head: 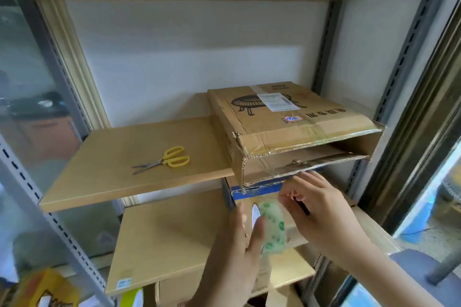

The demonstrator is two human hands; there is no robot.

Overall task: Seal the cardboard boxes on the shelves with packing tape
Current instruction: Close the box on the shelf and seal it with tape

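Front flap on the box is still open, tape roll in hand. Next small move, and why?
Probably peel a length free: the left hand holds the clear green-printed tape roll while the right hand pinches at its top, seemingly at the tape end. The brown cardboard box above gapes at the front, and the yellow-handled scissors lie untouched on the shelf.

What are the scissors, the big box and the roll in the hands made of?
The scissors: grey metal blades, and glossy yellow handles that look like plastic. The big box: brown corrugated cardboard, as the wavy layers show at its torn front edge. The tape roll, held between the left hand and right hand: probably thin clear plastic film with green print, since it looks see-through and shiny.
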